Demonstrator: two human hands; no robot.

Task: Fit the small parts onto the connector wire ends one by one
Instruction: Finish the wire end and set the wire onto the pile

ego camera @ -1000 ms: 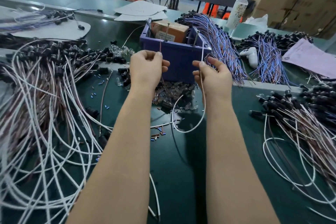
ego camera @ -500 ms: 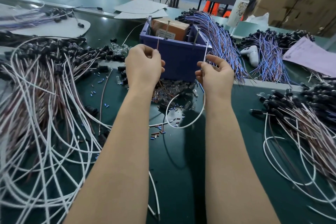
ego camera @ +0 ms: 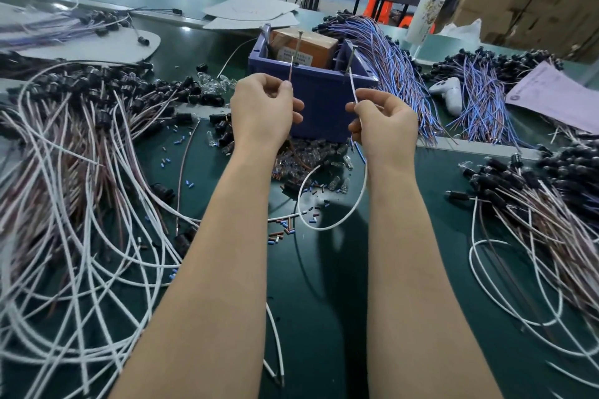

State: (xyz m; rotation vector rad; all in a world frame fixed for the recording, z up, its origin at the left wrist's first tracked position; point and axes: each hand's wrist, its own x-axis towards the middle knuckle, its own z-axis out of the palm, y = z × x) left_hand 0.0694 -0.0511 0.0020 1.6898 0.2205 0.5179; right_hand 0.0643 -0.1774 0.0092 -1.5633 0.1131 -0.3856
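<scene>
Looped white wire point(ego camera: 324, 229) near scattered small parts point(ego camera: 287, 227)

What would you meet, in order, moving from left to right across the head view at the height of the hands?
In order: tangle of white wires → left hand pinching a brown wire → right hand pinching a white wire → white handheld device → pink paper sheet.

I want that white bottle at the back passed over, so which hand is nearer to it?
Right. The right hand is in front of the white bottle, slightly left of it; the left hand is farther left.
</scene>
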